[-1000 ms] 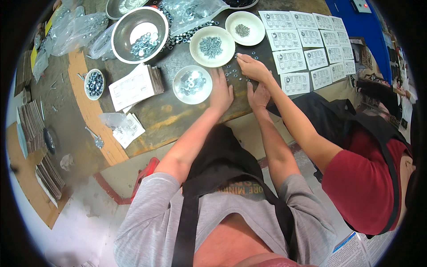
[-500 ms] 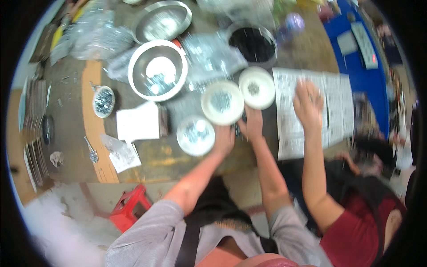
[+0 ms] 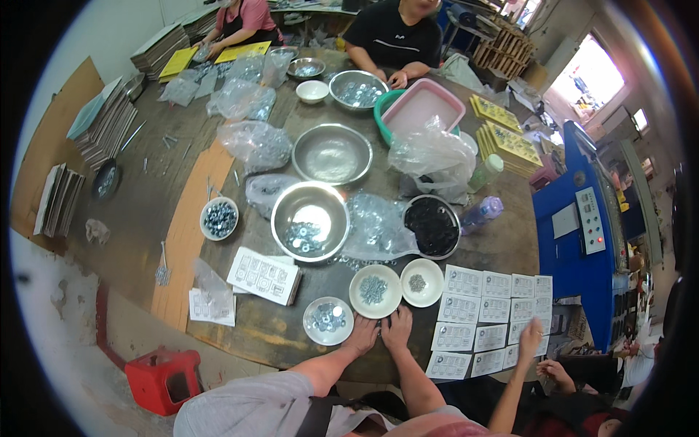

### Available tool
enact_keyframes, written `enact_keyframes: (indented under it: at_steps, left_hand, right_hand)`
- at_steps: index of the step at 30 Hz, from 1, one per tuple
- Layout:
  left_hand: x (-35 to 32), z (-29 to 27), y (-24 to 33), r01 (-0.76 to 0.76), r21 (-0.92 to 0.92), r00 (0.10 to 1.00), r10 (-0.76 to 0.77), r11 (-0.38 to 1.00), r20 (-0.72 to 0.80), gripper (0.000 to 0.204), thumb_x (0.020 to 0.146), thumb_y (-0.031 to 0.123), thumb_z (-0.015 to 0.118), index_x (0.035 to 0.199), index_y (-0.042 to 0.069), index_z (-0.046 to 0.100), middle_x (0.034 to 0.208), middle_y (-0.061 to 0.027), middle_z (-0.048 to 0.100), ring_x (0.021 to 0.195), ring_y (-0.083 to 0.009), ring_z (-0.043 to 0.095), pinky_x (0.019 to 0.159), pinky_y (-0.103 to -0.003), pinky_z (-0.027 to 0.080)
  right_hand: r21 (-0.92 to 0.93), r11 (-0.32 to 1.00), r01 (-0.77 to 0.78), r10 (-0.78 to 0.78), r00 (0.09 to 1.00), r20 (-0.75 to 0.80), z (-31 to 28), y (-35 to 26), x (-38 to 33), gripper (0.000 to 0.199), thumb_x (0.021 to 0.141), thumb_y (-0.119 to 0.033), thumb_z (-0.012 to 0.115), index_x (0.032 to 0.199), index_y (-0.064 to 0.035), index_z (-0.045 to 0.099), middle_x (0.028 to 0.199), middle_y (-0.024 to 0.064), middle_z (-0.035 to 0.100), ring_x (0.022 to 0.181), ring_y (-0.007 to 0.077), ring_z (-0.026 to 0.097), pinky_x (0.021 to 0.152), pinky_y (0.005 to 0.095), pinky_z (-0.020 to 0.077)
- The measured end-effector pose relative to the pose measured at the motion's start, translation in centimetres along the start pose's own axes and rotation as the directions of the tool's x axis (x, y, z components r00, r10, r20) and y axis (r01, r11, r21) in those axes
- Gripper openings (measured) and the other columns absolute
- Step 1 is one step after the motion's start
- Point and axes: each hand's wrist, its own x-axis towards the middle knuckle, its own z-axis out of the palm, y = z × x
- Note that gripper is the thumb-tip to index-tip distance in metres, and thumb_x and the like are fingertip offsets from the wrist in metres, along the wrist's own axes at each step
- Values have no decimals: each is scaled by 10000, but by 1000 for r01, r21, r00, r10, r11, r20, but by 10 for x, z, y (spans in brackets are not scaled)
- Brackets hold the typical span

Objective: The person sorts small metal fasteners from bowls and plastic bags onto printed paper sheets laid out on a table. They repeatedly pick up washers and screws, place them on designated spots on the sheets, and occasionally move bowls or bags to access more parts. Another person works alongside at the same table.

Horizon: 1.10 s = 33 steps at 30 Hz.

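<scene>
Head view: a pale round plate (image 3: 375, 312) of silvery screw-like pieces (image 3: 373, 289) is noted directly ahead of both hands, near the table's front edge. The left hand (image 3: 360, 337) is set palm down just beside the neighbouring washer dish (image 3: 328, 339); the right hand (image 3: 396, 330) is placed just below the screw plate. The fingers of both are pointed forward and brought close together at the tips; whether anything is pinched cannot be told.

For sound handling, it is judged that small pieces should be taken singly with the fingertips, that the wrists should be held clear of the shallow rims lest a plate be tipped, and that the kinds should not be mixed.

The plates are smooth and glossy; flat, shiny discs are contained in the dish, and finer, duller grey pieces in the small bowl (image 3: 420, 298). Farther out, a polished steel bowl (image 3: 313, 204), a crinkled clear bag (image 3: 376, 227) and a stack of printed cards (image 3: 263, 274) are recorded. Rows of flat paper sheets (image 3: 460, 309) are laid on the right, where a co-worker's hand (image 3: 531, 336) is raised over them.
</scene>
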Motion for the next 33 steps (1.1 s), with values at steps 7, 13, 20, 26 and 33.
enact_keyframes:
  at_steps: [7,13,20,26,33]
  left_hand:
    - [0,-7,7,-5,46,1000,5,999,-2,460,852,246,530,1259,39,480,1289,-159,463,1255,-348,348,1103,-504,183]
    - [1,-8,9,-3,61,1000,2,998,30,456,859,248,520,1262,40,478,1287,-154,456,1253,-340,348,1108,-499,178]
    - [0,-7,7,19,61,998,-23,998,65,432,861,238,512,1242,33,498,1266,-165,472,1248,-339,358,1108,-503,179]
    - [5,-14,10,-23,-95,999,21,995,-25,480,836,190,532,1275,8,465,1271,-235,457,1199,-413,401,1062,-530,238]
    - [-78,-41,17,-238,-454,920,349,859,177,378,847,152,581,1204,37,534,1203,-193,544,1106,-381,516,942,-430,407]
  right_hand:
    - [-61,998,26,-26,1000,8,-13,-12,-15,253,728,-147,650,950,-28,619,1079,152,558,1004,355,516,864,448,436]
    - [-97,993,-61,78,981,175,-20,-15,-7,174,734,-140,639,889,-77,591,929,93,553,882,297,547,707,413,485]
    - [-57,998,22,-13,989,151,-28,-16,-14,286,726,-171,656,989,-77,591,1008,125,548,1000,333,520,845,450,444]
    - [-15,996,-89,90,990,111,-25,-18,-47,572,704,-203,687,1236,-68,526,1324,218,442,1246,403,391,1054,520,280]
    - [3,980,-201,199,968,-152,-14,-8,-70,582,716,-280,711,1226,-65,531,1308,176,468,1227,374,404,1030,471,320]
